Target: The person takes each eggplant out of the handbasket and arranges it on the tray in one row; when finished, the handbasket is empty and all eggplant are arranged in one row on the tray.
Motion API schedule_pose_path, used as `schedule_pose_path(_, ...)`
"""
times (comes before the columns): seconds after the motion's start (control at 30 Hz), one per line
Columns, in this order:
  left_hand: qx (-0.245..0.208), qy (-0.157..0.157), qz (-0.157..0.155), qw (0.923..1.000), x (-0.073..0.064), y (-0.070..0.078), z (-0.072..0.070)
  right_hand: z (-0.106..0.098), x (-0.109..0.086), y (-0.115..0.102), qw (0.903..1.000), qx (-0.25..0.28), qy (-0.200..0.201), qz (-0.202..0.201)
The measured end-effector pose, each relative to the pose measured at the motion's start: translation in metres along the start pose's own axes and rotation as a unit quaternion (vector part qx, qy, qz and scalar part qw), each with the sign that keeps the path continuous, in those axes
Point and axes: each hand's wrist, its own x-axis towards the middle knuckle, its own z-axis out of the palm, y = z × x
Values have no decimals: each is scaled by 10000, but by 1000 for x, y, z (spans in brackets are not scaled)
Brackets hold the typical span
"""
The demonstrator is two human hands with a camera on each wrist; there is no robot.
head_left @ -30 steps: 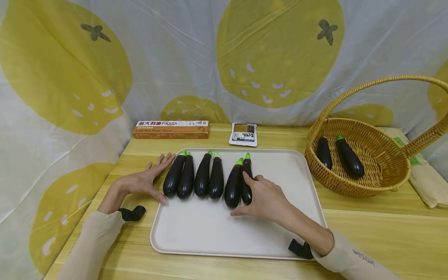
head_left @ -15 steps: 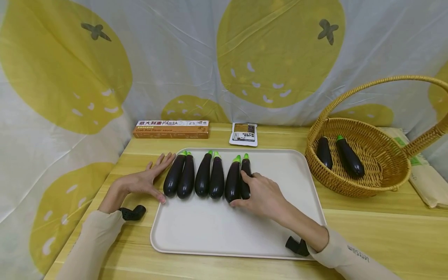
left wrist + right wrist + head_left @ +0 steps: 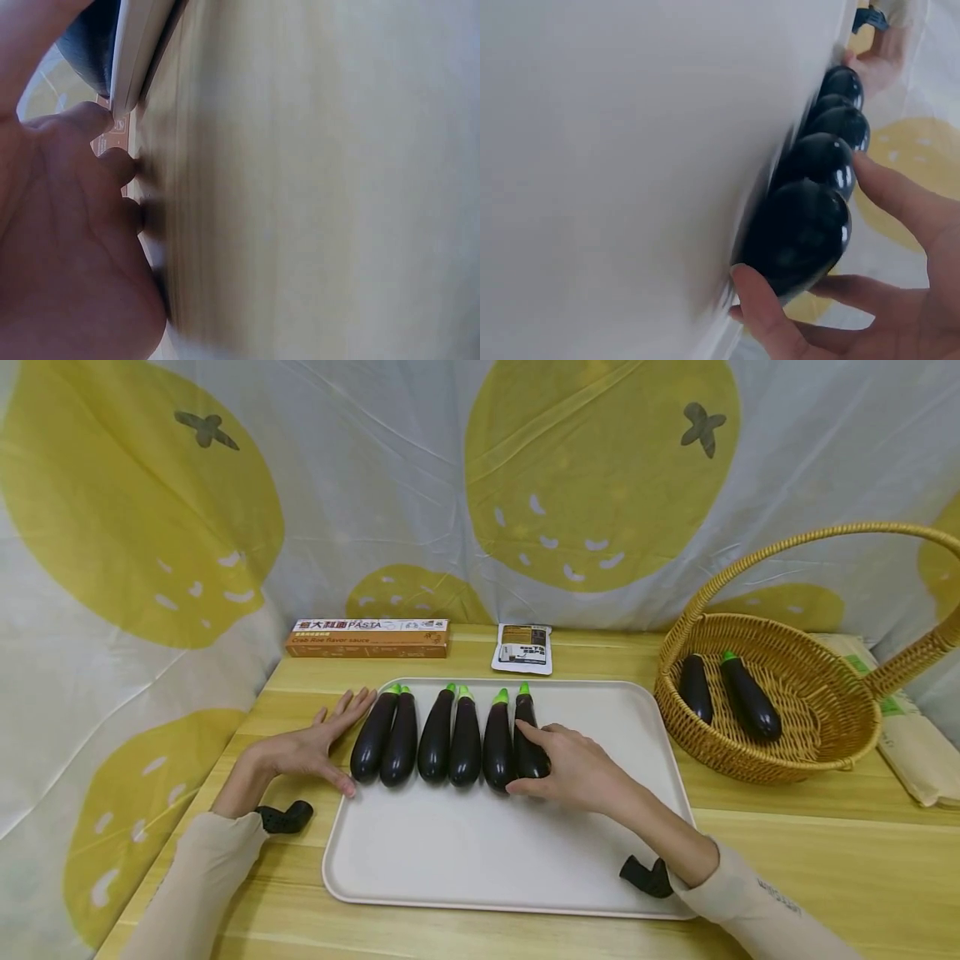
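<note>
Several dark purple eggplants with green stem ends lie side by side on a white tray, stems toward the back. My right hand holds the rightmost eggplant, thumb near its blunt end and index finger along its top. The right wrist view shows its rounded end between thumb and fingers, the others lined up behind. My left hand lies at the tray's left edge, fingers spread, thumb tip by the rim beside the leftmost eggplant. In the left wrist view its palm faces the camera.
A wicker basket with a tall handle stands to the right, two eggplants inside. Behind the tray are a pasta box and a small pouch. A beige packet lies beyond the basket, and a lemon-print cloth hangs behind.
The two rightmost eggplants have shifted back and straightened, the one beside the last now close to the row. My right hand has moved from around this pair onto the last eggplant. The left hand stays put.
</note>
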Motion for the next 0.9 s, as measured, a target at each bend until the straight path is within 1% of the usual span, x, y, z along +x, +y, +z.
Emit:
schedule_pose_path(0.2, 33, 8, 33, 10000, 0, 0, 0, -12, -7, 10, 9999, 8, -72, -127)
schedule_pose_path(0.3, 19, -3, 24, 10000, 0, 0, 0, -21, -11, 18, 9998, 111, -117, -138)
schedule_pose_path(0.4, -8, -28, -4, 10000, 1, 0, 1, -37, -18, 29, 9992, 355, -36, -177)
schedule_pose_path(0.5, 1, -25, -22, 10000, 1, 0, 1, -63, -26, 46, 9977, 602, 315, -82)
schedule_pose_path(0.57, 16, -17, -21, 10000, 1, 0, 1, -83, -33, 61, 9959, 622, 649, 62)
schedule_pose_path(0.67, 22, -1, -15, 10000, 1, -1, 1, -111, -41, 92, 9912, 588, 1084, 490)
schedule_pose_path(0.73, 13, 7, -11, 10000, 2, -1, 1, -124, -43, 119, 9879, 520, 1221, 805)
schedule_pose_path(0.8, -6, 9, -5, 10000, 2, -1, 1, -133, -44, 145, 9845, 489, 1301, 1074)
schedule_pose_path(0.9, -8, 12, 0, 10000, 1, -1, 1, -142, -46, 180, 9828, 267, 1210, 1369)
